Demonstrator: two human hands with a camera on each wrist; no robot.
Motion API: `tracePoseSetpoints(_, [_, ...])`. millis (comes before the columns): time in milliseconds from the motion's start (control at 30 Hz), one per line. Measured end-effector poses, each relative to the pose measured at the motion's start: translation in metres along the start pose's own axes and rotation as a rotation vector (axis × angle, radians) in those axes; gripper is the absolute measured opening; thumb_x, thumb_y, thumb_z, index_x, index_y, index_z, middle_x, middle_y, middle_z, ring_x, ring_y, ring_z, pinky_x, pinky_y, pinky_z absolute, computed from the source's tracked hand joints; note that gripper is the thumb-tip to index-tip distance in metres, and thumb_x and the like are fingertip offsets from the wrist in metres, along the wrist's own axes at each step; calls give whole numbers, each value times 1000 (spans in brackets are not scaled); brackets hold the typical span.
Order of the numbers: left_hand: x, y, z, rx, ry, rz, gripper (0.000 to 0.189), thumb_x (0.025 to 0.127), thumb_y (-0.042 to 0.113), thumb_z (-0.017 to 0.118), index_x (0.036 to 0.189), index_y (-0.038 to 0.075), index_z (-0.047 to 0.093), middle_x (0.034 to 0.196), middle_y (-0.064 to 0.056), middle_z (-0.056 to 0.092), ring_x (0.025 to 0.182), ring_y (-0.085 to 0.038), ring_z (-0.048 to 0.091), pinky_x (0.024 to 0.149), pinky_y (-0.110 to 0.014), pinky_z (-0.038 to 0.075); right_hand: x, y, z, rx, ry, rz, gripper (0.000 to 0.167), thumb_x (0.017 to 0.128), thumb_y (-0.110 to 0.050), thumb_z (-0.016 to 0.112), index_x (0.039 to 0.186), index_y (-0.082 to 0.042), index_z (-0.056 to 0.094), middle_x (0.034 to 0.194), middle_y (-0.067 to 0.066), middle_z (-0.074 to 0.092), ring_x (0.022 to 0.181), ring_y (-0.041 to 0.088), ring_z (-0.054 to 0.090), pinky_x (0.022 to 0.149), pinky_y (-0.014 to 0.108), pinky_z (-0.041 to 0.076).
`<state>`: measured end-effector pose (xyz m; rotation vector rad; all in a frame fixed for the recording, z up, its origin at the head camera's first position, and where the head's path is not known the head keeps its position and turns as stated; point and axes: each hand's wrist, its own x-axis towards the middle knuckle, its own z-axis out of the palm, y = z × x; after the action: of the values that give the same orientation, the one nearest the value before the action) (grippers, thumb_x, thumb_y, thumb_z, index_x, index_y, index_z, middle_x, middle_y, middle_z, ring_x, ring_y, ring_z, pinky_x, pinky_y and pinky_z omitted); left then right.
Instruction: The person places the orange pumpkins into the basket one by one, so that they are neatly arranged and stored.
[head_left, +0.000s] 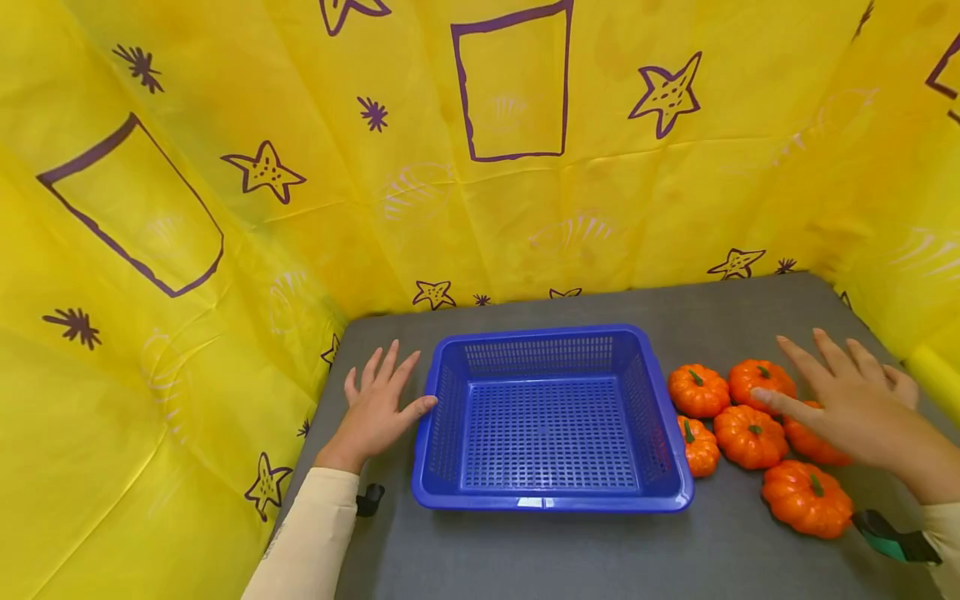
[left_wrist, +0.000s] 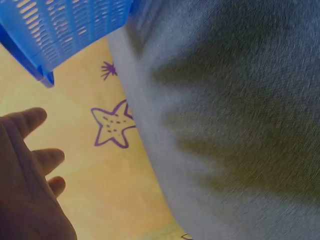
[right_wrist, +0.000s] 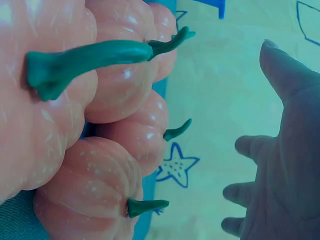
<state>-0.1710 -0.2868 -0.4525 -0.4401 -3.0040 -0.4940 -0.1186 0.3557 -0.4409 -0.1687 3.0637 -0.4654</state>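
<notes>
Head view: fingers apart, left hand (head_left: 377,413) flanks perforated basket (head_left: 600,503), right hand (head_left: 853,408) hovers above glossy ribbed pumpkins (head_left: 750,438).

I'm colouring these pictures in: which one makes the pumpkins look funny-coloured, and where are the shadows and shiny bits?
Right wrist view: a blue-green tint, so the pumpkins look pale pink; head view: pumpkins bright orange, white glare on the basket's near rim; left wrist view: dark, soft-edged, finger-like shadows on the grey table.
</notes>
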Motion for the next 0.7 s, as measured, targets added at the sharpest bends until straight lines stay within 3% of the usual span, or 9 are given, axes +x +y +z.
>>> tracePoseSetpoints(200, [-1,-5,11,-67,10,-42,82,107,63,57,171,17,37,179,-19,14,162,-47,6,118,-75,-5,-2,15,2,155,-14,-9,89,112,-51,54,175,-10,7,170,42,-3,142,80,4,85,90,17])
tracePoseSetpoints(300, [-3,-7,17,-155,13,-59,79,108,61,55,171,16,37,178,-21,17,161,-48,8,117,-75,-3,-6,27,10,284,-6,-31,80,115,-40,51,174,-5,8,168,45,3,139,83,6,85,97,11])
tracePoseSetpoints(467, [-5,-5,26,-393,21,-67,71,114,54,47,170,14,37,177,-21,21,160,-49,10,115,-76,1,-13,43,28,478,53,-76,73,115,-23,51,171,4,12,164,50,11,146,76,3,105,92,-3])
tracePoseSetpoints(633, [-4,-1,36,-731,16,-29,63,118,41,37,169,4,35,173,-25,29,158,-48,21,121,-72,10,-18,52,42,545,85,-14,76,114,-22,57,169,7,14,162,51,15,134,81,23,115,83,13])
tracePoseSetpoints(700, [-3,1,41,-871,-3,-10,61,119,37,33,169,2,32,170,-26,34,154,-45,31,124,-61,21,-20,54,45,537,104,17,76,113,-23,59,168,8,18,160,51,21,127,79,34,123,56,28])
